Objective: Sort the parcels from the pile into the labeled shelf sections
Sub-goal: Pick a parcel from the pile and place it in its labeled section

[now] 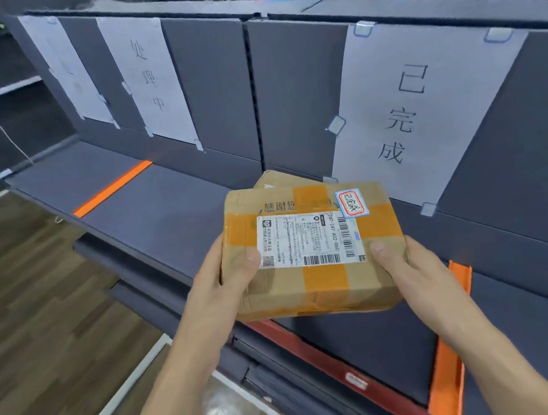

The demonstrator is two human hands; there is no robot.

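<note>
Parcel [309, 254] between both hands' fingers [383, 252]

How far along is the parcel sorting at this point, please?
Done: a first parcel lies on the shelf under the 已完成 sign. In hand: the left hand and right hand grip a second parcel, its sticker seemingly matching that sign. Left: setting it down; the pile is out of view, so the remainder is unknown.

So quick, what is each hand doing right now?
Left hand: grips the left edge of the brown cardboard parcel with orange tape, thumb on top.
Right hand: grips the same parcel's right edge, thumb on top.
</note>
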